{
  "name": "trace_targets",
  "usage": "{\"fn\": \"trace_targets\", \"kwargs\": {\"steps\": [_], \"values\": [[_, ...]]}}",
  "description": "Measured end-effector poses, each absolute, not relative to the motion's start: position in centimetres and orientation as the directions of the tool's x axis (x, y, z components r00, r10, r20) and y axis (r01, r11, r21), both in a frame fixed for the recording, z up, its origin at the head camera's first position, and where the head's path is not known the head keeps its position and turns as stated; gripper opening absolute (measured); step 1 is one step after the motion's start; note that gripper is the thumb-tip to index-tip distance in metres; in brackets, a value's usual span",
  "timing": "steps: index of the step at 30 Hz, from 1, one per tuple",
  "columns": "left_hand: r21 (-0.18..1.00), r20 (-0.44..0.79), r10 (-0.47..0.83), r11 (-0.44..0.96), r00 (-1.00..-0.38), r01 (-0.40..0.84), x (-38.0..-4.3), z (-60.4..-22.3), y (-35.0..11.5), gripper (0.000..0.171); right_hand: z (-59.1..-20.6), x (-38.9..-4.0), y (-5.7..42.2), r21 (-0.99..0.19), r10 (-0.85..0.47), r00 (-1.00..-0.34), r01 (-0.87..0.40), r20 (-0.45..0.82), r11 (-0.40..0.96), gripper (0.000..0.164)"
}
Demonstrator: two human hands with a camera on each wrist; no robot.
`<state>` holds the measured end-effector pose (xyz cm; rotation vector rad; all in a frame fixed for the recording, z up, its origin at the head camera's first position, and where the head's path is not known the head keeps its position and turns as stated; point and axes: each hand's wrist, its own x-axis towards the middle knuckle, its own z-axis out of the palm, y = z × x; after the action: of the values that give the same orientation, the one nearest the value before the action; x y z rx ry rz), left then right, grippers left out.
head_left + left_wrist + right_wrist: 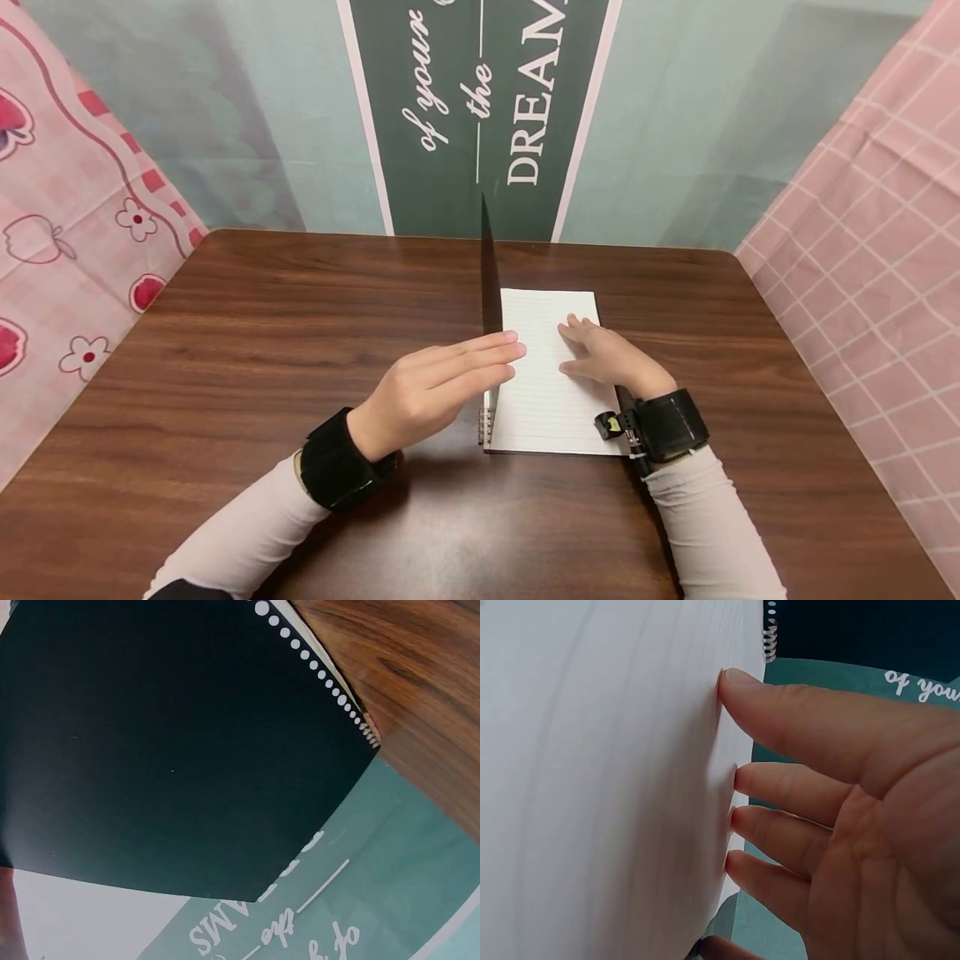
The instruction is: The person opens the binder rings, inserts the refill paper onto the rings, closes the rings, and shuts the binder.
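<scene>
A spiral notebook lies on the table with its white lined page (543, 392) facing up. Its dark cover (489, 267) stands nearly upright along the wire binding (484, 427) on the left side. My left hand (420, 396) reaches over the cover's free edge with straight fingers; its thumb is hidden. In the left wrist view the cover (172, 735) fills most of the picture, and only a sliver of a finger (9, 919) shows past its edge. My right hand (618, 358) rests its fingertips on the page, thumb and fingers spread, as the right wrist view shows.
The brown wooden table (315, 308) runs back to a green wall cloth (420, 192) with white lettering. Pink patterned cloths hang at the left (82, 225) and right (885, 217). Black bands (671, 425) are on both wrists.
</scene>
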<state>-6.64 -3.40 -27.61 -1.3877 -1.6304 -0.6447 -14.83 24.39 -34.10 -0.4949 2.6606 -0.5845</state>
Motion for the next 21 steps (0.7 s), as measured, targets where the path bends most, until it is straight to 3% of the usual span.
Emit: {"fn": "trace_targets", "kwargs": {"steps": [8, 21], "values": [[-0.154, 0.823, 0.568, 0.255, -0.019, 0.955, -6.9, -27.9, -2.6, 0.025, -34.1, -14.8, 24.3, -0.468, -0.407, -0.868, -0.246, -0.284, 0.849, 0.069], [-0.233, 0.806, 0.591, 0.273, 0.028, 0.933, -7.2, -28.1, -1.2, 0.022, -34.0, -15.2, 24.7, -0.477, -0.443, -0.855, -0.281, -0.27, 0.833, 0.069]]}}
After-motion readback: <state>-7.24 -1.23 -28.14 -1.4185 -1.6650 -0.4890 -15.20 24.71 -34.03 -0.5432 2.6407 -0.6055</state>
